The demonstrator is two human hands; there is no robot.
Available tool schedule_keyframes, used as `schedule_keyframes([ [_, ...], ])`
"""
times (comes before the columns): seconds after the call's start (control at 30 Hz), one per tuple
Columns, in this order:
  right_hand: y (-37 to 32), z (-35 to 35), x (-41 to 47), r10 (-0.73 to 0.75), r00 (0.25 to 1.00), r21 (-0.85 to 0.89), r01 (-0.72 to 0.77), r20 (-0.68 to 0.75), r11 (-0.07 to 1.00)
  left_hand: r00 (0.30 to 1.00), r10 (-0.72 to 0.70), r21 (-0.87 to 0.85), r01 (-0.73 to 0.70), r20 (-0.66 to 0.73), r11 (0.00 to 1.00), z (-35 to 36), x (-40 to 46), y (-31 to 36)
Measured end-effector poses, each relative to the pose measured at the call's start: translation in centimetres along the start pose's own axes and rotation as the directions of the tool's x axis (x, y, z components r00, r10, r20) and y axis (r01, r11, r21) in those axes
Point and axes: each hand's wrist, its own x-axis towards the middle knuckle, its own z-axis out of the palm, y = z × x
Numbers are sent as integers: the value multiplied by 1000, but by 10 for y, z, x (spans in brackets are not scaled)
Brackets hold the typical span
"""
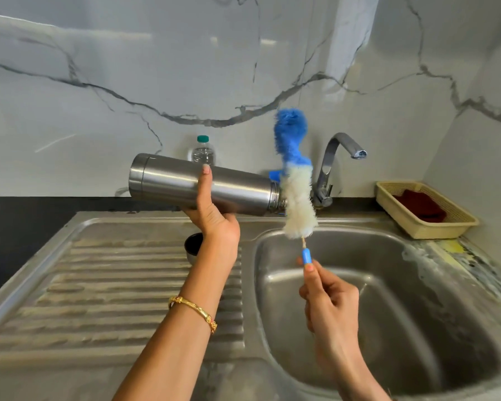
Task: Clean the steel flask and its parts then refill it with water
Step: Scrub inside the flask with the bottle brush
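1. My left hand (214, 218) has its grip wrapped round the middle of the steel flask (203, 185), thumb up the near side, fingers curled behind. The flask lies almost level above the far edge of the draining board (113, 285), its open mouth pointing right, towards the tap (334, 163).
2. My right hand (329, 302) pinches the blue handle of the bottle brush (294, 175) low down, fingers curled tight on it. The brush stands nearly upright over the sink (417, 328), its white bristles just beside the flask's mouth, the blue tip high above it.
3. As I judge it, the step in hand is scrubbing the inside. To do it well I should tip the brush level so that it lines up with the mouth, then feed the blue tip in first.
4. I want the mouth over the sink rather than the draining board, so the drips fall in.
5. The bristles look wider than the neck, so twisting while pushing should ease them through without splashing.
6. A small dark cup (193, 247), perhaps the flask's cap, sits on the draining board behind my left wrist.
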Motion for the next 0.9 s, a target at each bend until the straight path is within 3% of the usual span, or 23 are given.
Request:
schedule_keyframes([
  [0.1,0,2,-8,3,998,-23,-2,61,1000,999,-34,8,34,20,999,2,1,-1],
  [0.23,6,0,6,-12,1000,-58,11,-5,998,997,-72,-11,73,21,997,1,0,-1],
  [0.4,-2,0,-4,-22,998,-41,24,53,999,994,-97,-7,97,48,995,7,-7,0],
  [0.63,-2,0,-8,20,999,23,-20,31,1000,994,-100,132,104,-43,986,1,-13,2],
  [0.73,0,0,8,70,998,50,-70,8,996,990,-137,75,136,8,988,4,-10,4],
  [0.9,-3,6,-10,-6,996,-32,9,92,999,981,-166,22,165,104,986,2,-15,-1],
])
